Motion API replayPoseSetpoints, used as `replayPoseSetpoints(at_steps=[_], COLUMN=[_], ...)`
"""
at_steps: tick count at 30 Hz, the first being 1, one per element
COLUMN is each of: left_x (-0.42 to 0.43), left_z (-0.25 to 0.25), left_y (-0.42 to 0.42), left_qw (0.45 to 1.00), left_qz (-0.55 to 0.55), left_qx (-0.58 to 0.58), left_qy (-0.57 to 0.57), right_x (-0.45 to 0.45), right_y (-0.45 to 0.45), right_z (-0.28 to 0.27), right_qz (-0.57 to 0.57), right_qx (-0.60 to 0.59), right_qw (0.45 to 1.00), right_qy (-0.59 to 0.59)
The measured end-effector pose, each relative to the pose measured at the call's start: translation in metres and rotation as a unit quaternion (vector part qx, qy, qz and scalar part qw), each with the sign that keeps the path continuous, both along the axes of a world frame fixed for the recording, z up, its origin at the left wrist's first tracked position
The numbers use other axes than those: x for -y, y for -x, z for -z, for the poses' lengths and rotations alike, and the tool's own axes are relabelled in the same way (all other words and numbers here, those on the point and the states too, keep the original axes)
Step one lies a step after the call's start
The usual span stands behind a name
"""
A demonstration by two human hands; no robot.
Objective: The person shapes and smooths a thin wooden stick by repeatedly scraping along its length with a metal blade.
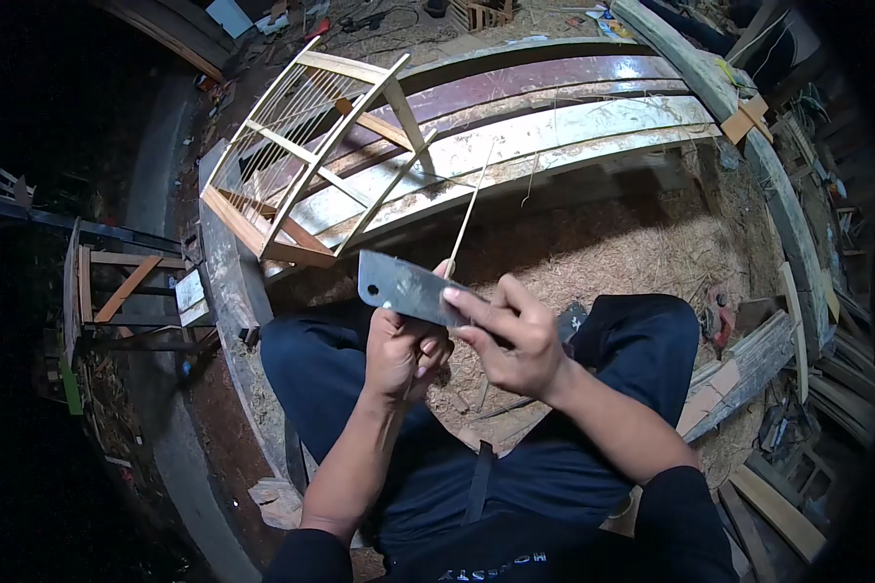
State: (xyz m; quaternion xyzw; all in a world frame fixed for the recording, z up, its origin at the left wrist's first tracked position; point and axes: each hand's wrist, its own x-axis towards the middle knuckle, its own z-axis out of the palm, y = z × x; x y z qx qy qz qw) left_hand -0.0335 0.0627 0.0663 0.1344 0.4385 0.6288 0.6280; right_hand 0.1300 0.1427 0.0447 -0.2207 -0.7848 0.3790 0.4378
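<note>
A broad grey metal blade [403, 288] with a round hole near its left end lies across the space above my left hand. My right hand [515, 335] grips the blade's right part, fingers along it. A thin pale stick [471, 212] rises from behind the blade, slanting up and right. Its lower part is in my left hand [405, 358], whose fingers are curled closed just under the blade. Behind the blade, the stick's middle is hidden. A wooden frame with thin parallel rods [306, 155] stands tilted at the upper left, apart from both hands.
Long planks [554, 131] with shavings on them span the area ahead. Shavings cover the ground [593, 248] between them and my knees. A thick beam [787, 233] runs down the right, near a red tool [719, 316]. Weathered boards [739, 374] lie beside my right knee.
</note>
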Motion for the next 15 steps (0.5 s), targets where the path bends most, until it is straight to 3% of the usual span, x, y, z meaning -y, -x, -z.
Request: replayPoseSetpoints(at_steps=[4, 9, 12, 15], left_x=[-0.002, 0.001, -0.001, -0.002], left_z=[-0.003, 0.004, -0.004, 0.001], left_y=[-0.003, 0.001, -0.005, -0.004], left_qw=[1.000, 1.000, 1.000, 1.000], left_qz=[0.005, 0.011, 0.014, 0.008], left_qx=[0.016, -0.011, -0.021, -0.009], left_qy=[0.002, -0.022, -0.015, -0.025], right_x=[-0.025, -0.004, -0.026, -0.023], right_y=[0.001, -0.002, 0.002, -0.001], right_z=[0.008, 0.001, 0.011, 0.007], right_qz=[0.074, 0.004, 0.108, 0.052], right_qx=[0.019, 0.008, 0.021, 0.020], right_qw=[0.997, 1.000, 0.994, 0.998], right_qy=[-0.017, -0.002, -0.009, -0.032])
